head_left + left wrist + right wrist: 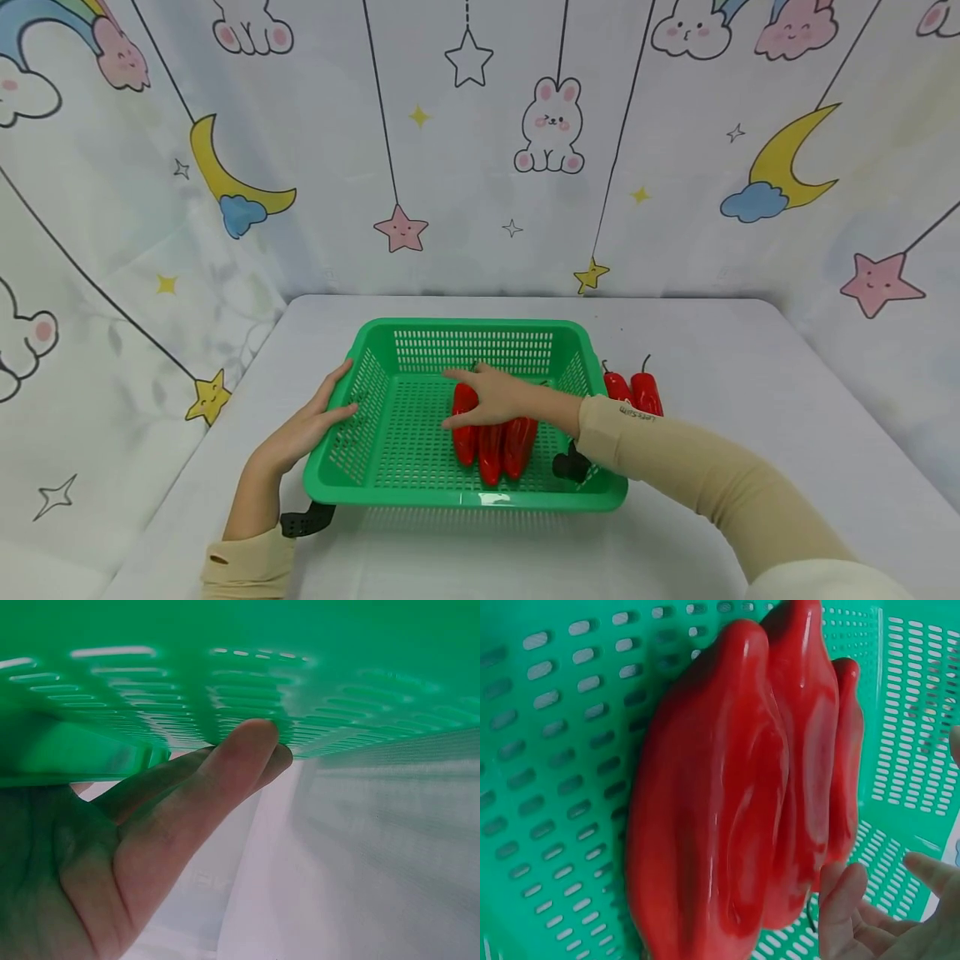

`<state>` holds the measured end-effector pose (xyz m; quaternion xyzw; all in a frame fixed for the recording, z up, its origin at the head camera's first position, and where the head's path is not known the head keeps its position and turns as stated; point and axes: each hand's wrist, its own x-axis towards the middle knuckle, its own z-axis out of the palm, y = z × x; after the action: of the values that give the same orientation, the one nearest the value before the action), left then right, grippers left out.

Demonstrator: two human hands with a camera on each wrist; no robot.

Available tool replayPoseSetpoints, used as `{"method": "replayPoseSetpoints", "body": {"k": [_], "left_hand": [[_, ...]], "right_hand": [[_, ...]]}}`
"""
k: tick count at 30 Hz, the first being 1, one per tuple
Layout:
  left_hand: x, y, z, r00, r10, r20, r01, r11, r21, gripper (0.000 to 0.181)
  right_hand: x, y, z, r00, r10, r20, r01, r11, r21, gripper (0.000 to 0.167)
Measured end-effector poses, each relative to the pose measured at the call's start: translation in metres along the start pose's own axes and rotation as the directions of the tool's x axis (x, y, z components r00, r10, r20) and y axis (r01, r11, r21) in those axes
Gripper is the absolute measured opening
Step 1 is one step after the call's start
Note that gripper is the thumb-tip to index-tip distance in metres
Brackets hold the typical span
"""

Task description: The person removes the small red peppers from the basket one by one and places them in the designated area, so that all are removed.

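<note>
Three red peppers (491, 458) lie side by side in the green basket (390, 495), just under the right hand (491, 396). Its fingers are spread and grasp nothing — thumb and forefinger stand well apart over the leftmost pepper, and the bodies of all three run out from beneath the hand toward the near rim. In the right wrist view the fingertips are close to one end of the peppers, beside a dark, thin stem.

The left hand (303, 429) is at the basket's left side, its fingers fairly straight along the rim and its thumb over it; whether they pinch the rim I cannot tell. The peppers are well apart from those fingers, to their right.

Beyond the basket's right side, behind the right sleeve (690, 462) and well away from the right fingers, two more peppers (647, 393) rest on the white table (697, 350). Farthest from both hands hangs a backdrop (465, 167) — moons, stars and rabbits printed on pale cloth.
</note>
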<state>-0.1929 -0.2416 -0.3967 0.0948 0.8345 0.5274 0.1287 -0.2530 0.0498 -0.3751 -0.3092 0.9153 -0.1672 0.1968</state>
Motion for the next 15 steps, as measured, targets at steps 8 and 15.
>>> {"method": "replayPoseSetpoints", "body": {"k": [8, 15], "left_hand": [[0.001, 0.0, 0.0, 1.0, -0.001, -0.004, 0.001, 1.0, -0.003, 0.069], [0.001, 0.0, 0.0, 1.0, 0.0, -0.002, 0.0, 1.0, 0.003, 0.068]], "right_hand": [[0.008, 0.0, 0.007, 0.999, 0.026, -0.022, -0.027, 0.999, -0.032, 0.083], [0.011, -0.002, 0.012, 0.996, 0.087, -0.028, -0.088, 0.994, -0.063, 0.085]]}}
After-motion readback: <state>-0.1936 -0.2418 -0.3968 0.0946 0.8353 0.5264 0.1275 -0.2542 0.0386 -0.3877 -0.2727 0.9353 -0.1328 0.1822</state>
